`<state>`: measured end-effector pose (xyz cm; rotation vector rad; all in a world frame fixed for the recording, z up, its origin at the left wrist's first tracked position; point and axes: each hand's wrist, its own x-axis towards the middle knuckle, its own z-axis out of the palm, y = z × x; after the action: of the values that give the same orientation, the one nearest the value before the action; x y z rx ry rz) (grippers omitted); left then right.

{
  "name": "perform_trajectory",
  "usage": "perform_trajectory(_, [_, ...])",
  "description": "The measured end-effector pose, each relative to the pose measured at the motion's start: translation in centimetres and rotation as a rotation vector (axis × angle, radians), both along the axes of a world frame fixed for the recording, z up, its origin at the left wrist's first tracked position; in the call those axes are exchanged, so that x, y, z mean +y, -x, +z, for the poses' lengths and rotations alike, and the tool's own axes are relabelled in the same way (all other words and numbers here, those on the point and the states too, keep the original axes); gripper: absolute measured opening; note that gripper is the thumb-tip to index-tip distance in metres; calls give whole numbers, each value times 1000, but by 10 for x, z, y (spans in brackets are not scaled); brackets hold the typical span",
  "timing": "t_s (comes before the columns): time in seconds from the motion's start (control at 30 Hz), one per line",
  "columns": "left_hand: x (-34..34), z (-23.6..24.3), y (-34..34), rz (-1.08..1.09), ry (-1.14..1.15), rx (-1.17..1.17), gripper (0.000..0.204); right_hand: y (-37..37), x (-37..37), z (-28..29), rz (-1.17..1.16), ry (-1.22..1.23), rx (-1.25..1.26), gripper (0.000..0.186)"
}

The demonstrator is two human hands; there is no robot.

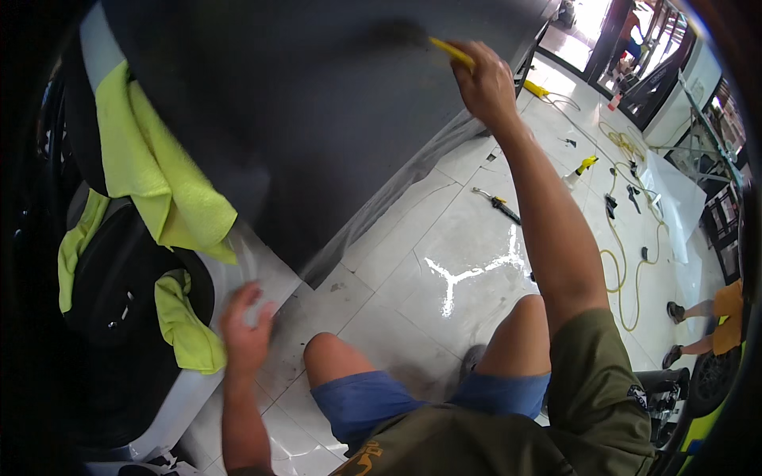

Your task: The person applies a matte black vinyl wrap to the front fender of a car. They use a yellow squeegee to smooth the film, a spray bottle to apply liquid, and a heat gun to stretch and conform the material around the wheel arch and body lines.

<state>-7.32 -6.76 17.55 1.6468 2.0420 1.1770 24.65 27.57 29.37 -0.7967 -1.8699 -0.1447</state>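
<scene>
Glossy pale floor tiles (389, 305) spread beneath a large dark grey sheet (317, 135). A slim, plain yellow tool (451, 51) lies at the sheet's upper right, its far end against a dark blur; the right hand (486, 79) grips it with closed fingers. Its long axis slants, tip toward the upper left. The left hand (248, 327), blurred, has loosely parted fingers near a pale car sill (266, 266). Lime cloths (155, 170) drape beyond.

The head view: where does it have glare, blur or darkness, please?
In the head view, glare streaks the glossy white tiled floor; in the head view, a soft dark smear, perhaps blur, marks the large dark grey panel beside the slim yellow tool; the head view's corners are black.
</scene>
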Motion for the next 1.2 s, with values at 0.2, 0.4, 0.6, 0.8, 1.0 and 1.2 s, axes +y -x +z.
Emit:
perform_trajectory(0.2, [43,226,-11,15,-781,954,41,76,-145,-259,336,310,-496,31])
perform_trajectory(0.4, [185,277,-64,245,-746,1654,55,-21,-21,-156,199,336,132,33])
perform_trajectory(0.6, [190,269,-63,523,-651,1726,62,-85,155,21,-60,-164,264,32])
perform_trajectory(0.8, [203,274,-80,514,-620,1832,62,21,-7,-210,281,159,-275,35])
perform_trajectory(1.0, [196,276,-78,491,-583,1969,62,-60,101,-182,263,215,238,43])
perform_trajectory(1.2, [201,277,-82,498,-658,1968,62,-149,298,-56,-245,-82,477,32])
